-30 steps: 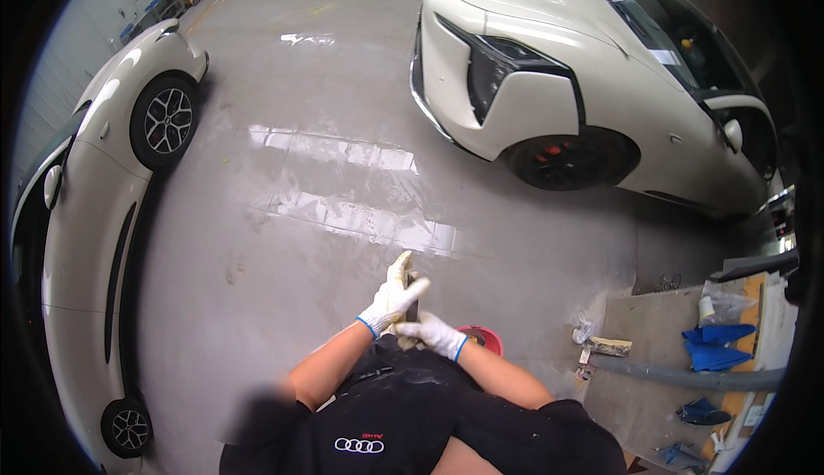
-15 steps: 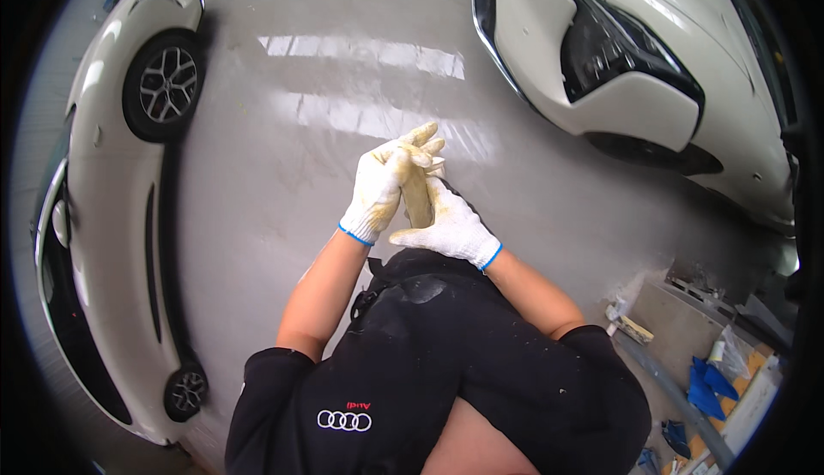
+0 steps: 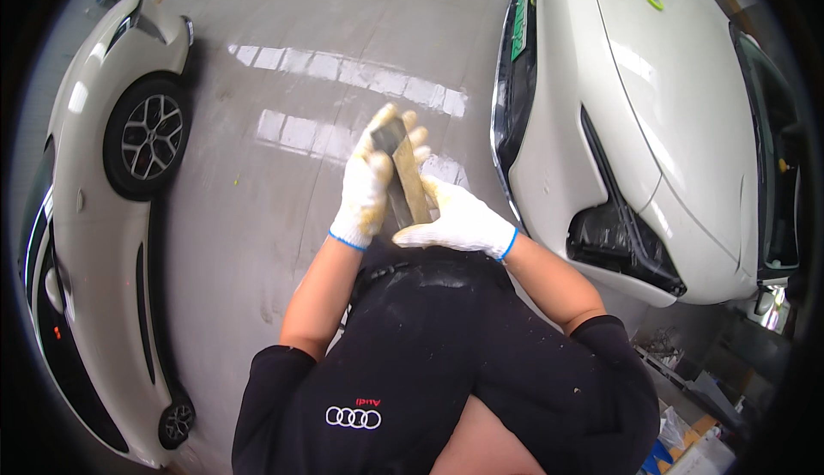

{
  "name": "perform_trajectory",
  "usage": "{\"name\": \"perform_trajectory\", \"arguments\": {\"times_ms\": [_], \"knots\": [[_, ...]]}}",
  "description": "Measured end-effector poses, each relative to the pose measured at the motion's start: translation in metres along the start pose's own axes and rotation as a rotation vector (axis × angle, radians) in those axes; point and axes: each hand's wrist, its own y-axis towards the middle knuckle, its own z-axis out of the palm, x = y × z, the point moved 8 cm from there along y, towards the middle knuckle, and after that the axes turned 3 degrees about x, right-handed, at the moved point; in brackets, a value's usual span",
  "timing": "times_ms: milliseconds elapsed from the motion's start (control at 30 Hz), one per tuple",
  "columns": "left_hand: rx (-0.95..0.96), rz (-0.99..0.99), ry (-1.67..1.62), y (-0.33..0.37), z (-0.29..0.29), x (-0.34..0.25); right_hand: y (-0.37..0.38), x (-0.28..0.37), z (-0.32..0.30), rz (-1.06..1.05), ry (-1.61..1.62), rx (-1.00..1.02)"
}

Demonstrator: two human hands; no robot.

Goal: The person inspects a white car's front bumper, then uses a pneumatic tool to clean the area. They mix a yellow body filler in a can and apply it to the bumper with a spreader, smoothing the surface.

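Observation:
A long sanding block, dark on one face and tan along its side, is held slanting in front of my waist. My left hand grips its upper part from the left, thumb over the dark face. At the lower end, my right hand holds the block from the right, with its fingers at the tan side and its thumb stretched under the end. Both hands wear white knitted gloves with yellowish stains and blue cuffs. Parts of the fingers behind the block are hidden.
A white car stands along the left. Another white car is close on the right, its front toward me, with a yellow-green roll on the hood. Grey glossy floor lies between them. Clutter sits at lower right.
The block has turned so its dark face shows, and my left hand has shifted around it. My view has swung, bringing more of the right car's hood into sight.

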Motion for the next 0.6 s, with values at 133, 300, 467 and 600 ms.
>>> {"name": "perform_trajectory", "arguments": {"times_ms": [133,300,467,600], "knots": [[0.050,-0.048,-0.337,0.150,0.013,-0.043,0.051,0.068,-0.113,-0.040,0.271,-0.181],[0.274,-0.402,-0.304,0.298,0.074,-0.064,0.125,0.148,-0.285,-0.414,0.660,-0.480],[0.276,-0.647,-0.027,0.449,0.091,-0.051,0.225,0.167,-0.449,-0.342,0.434,-0.744],[0.299,-0.580,-0.002,0.616,0.112,-0.072,0.321,0.214,-0.582,-0.355,0.437,-0.715]]}}
